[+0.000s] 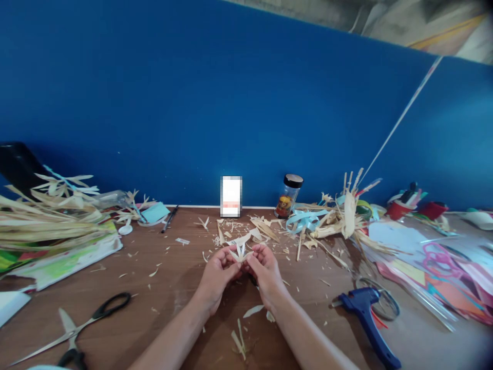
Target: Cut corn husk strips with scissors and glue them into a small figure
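Between my two hands is a small pale flower [241,254] with pointed petals, which looks made of dried husk. My left hand [220,268] pinches its left side with thumb and fingers. On the other side, my right hand [265,266] pinches the right petals the same way. Both thumbs meet near the flower's base, and the lower part is hidden by the fingers. Just beyond the hands lie husk scraps [246,237]. Nearer to me, a few cut strips [239,339] rest on the brown table [162,308].
Open scissors [73,331] lie front left, and a blue glue gun [365,318] front right. A black-lidded jar [288,196] stands at the back beside blue ribbon [306,221]. Husk bundles [50,216] pile up left. Paper sheets and pink scissors [439,259] cover the right.
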`<action>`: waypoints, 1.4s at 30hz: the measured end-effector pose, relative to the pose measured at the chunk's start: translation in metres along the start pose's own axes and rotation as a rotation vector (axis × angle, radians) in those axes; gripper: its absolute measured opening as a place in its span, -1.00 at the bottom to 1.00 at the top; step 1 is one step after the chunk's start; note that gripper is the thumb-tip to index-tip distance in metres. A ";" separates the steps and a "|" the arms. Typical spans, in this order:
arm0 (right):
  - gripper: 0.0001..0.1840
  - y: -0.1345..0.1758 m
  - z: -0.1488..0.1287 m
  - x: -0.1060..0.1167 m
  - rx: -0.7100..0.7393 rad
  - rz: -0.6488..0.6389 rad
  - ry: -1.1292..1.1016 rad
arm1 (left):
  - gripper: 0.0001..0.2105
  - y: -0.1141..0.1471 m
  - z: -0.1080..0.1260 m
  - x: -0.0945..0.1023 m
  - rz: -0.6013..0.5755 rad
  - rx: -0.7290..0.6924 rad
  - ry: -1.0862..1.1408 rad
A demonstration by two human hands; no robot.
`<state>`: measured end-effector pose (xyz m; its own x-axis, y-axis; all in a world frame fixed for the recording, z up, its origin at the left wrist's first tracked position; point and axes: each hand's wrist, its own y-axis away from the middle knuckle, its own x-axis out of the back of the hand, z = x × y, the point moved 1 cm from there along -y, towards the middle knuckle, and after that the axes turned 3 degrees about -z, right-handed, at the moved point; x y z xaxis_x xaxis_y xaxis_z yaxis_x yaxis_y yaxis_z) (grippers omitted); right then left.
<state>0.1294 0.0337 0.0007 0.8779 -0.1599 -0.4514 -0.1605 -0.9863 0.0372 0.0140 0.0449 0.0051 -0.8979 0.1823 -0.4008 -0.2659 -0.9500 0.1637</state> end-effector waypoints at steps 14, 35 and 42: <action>-0.72 0.001 0.000 -0.001 0.012 0.004 0.076 | -0.54 0.002 0.004 -0.003 0.049 0.009 0.002; -0.77 0.001 0.004 0.000 0.054 -0.052 0.157 | -0.51 0.001 0.004 0.001 0.014 -0.093 -0.065; -0.73 0.003 0.002 -0.001 0.061 -0.062 0.198 | -0.54 0.000 0.003 0.003 0.036 -0.133 -0.081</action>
<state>0.1274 0.0308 -0.0008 0.9573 -0.1098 -0.2674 -0.1254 -0.9912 -0.0422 0.0102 0.0462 0.0066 -0.9328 0.1625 -0.3216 -0.1894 -0.9804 0.0537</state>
